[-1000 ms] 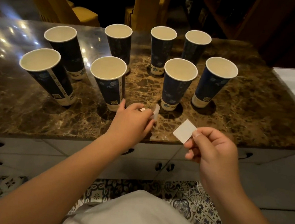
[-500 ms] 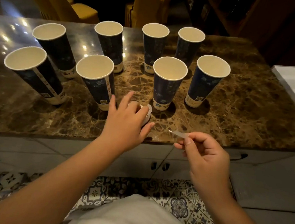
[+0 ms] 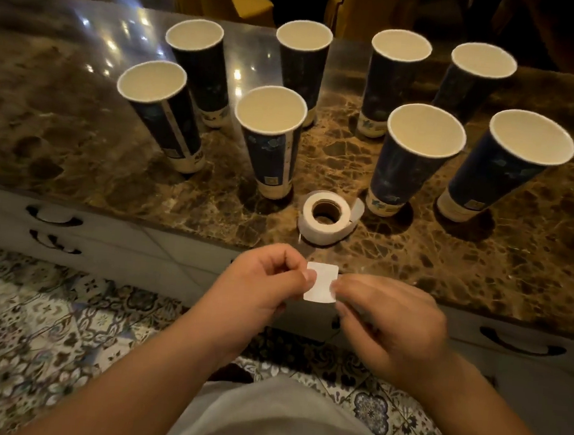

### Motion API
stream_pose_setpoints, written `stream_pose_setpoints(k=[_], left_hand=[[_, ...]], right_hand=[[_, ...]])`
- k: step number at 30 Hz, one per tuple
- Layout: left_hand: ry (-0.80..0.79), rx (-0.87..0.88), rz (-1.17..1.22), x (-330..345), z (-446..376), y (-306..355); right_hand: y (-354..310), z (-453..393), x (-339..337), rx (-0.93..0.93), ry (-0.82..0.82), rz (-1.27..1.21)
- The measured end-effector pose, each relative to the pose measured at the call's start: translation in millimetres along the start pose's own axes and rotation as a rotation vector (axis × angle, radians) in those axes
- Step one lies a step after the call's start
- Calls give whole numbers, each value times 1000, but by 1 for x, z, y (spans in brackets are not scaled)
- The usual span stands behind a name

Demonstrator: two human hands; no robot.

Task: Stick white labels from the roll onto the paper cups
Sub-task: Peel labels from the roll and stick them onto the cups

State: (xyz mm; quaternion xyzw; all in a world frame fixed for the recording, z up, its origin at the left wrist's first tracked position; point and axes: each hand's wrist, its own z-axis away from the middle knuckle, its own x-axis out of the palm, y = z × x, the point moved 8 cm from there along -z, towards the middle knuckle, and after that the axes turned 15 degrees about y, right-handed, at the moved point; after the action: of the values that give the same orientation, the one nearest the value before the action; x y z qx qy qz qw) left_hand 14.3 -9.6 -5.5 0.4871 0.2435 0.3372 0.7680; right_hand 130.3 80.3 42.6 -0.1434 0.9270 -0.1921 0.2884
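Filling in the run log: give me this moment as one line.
hands: left and right pinch white label | roll: on counter, untouched | cups: upright, no white label visible

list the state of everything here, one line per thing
label: off the roll, pinched between both hands
left hand: pinching the label's left edge
right hand: pinching the label's right edge
label roll: lying flat on the counter, tail loose
paper cups: eight, upright, empty
drawers: closed
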Motion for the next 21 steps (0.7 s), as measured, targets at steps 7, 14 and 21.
stream_pose_setpoints(k=[7, 14, 21], left_hand=[[148, 91, 223, -68, -20, 13], [104, 162, 352, -138, -53, 27], [178, 263, 140, -206, -93, 27]], right_hand=[[0, -23, 54, 640, 125, -221], [-21, -68, 135, 755, 264, -286], [-32, -99, 185, 658, 245, -82]])
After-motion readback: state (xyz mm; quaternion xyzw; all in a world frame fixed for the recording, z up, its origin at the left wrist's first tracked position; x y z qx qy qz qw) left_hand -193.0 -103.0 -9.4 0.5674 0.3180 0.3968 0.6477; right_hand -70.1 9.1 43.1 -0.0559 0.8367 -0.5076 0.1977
